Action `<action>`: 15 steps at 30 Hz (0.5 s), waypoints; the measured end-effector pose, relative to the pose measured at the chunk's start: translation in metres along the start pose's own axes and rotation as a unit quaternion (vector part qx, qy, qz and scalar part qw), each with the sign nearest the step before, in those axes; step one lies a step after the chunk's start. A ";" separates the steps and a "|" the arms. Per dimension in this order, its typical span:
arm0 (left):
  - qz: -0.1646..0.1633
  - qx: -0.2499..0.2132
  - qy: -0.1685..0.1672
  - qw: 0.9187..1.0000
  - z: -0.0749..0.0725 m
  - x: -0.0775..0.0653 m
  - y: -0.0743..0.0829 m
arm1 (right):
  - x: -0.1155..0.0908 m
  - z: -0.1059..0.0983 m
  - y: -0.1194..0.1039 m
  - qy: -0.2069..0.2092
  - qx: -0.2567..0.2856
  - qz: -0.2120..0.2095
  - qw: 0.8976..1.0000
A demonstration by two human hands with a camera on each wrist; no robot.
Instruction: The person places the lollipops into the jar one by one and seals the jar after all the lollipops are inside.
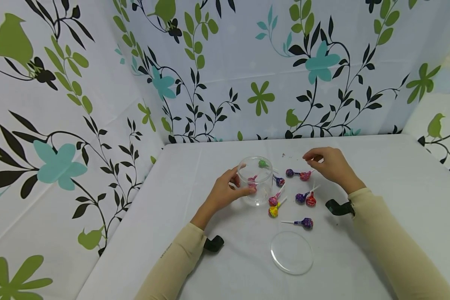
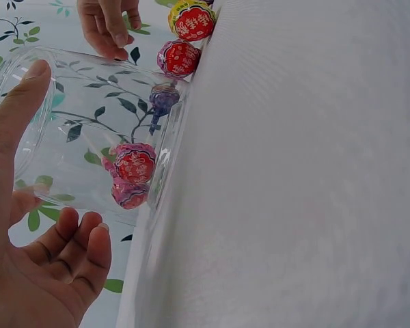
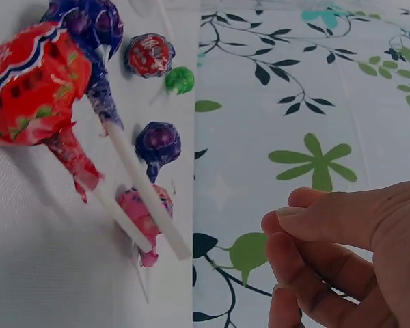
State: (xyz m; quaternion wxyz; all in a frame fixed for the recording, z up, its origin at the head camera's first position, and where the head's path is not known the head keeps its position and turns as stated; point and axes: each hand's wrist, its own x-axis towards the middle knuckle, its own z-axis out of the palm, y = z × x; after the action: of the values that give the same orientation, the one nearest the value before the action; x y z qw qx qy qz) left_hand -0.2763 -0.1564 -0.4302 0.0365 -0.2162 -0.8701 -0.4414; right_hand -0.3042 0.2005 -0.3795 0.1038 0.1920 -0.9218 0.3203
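Note:
My left hand (image 1: 226, 189) grips a clear round jar (image 1: 261, 196), thumb on its near side and fingers behind. Through the jar wall, pink lollipops (image 2: 133, 171) show at the bottom in the left wrist view. My right hand (image 1: 331, 164) hovers at the far right of the loose lollipops, thumb and index fingertips together, nothing visible between them. Nearest to it lie a pink lollipop (image 1: 305, 176) and a purple lollipop (image 1: 290, 172). In the right wrist view my right hand (image 3: 335, 253) is apart from every lollipop, its fingers loosely bent.
Right of the jar are a yellow lollipop (image 1: 273, 211), a red lollipop (image 1: 311, 200) and several others. A green lollipop (image 1: 262, 163) appears through the jar's far wall. A clear round lid (image 1: 292, 273) lies at the front of the white table (image 1: 240, 271). Patterned cloth (image 1: 225, 75) hangs behind.

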 end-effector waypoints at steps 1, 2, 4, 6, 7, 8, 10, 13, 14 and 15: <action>-0.001 0.000 0.000 1.000 0.000 0.000 0.000 | 0.000 0.000 0.003 -0.004 0.001 0.005 1.000; -0.002 0.000 0.000 1.000 0.000 0.000 0.001 | 0.000 0.001 0.005 -0.008 0.001 0.009 1.000; -0.001 0.000 0.001 1.000 0.000 0.000 0.001 | 0.000 0.002 0.010 -0.020 0.004 0.021 1.000; -0.001 -0.001 0.000 1.000 0.000 0.000 0.002 | 0.000 0.003 0.014 -0.032 0.007 0.031 0.999; -0.001 -0.001 0.000 1.000 0.000 0.000 0.002 | 0.000 0.004 0.017 -0.038 0.008 0.036 0.999; -0.001 -0.001 0.000 1.000 0.000 0.000 0.002 | 0.000 0.005 0.019 -0.043 0.011 0.040 0.998; -0.001 -0.001 0.002 1.000 0.000 0.000 0.002 | 0.001 0.008 0.024 -0.052 0.013 0.044 0.998; -0.003 -0.001 0.003 1.000 0.001 0.000 0.002 | 0.001 0.011 0.029 -0.061 0.016 0.049 0.997; -0.003 -0.001 0.004 1.000 0.001 -0.001 0.002 | 0.001 0.012 0.030 -0.064 0.016 0.049 0.997; -0.002 0.000 0.003 1.000 0.001 0.000 0.001 | 0.001 0.013 0.031 -0.067 0.016 0.050 0.996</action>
State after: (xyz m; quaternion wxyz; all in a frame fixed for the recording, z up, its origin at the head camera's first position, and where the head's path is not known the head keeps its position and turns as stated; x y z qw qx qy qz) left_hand -0.2753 -0.1551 -0.4299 0.0384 -0.2128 -0.8702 -0.4427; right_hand -0.3193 0.2145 -0.4060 0.0227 0.1681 -0.9299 0.3264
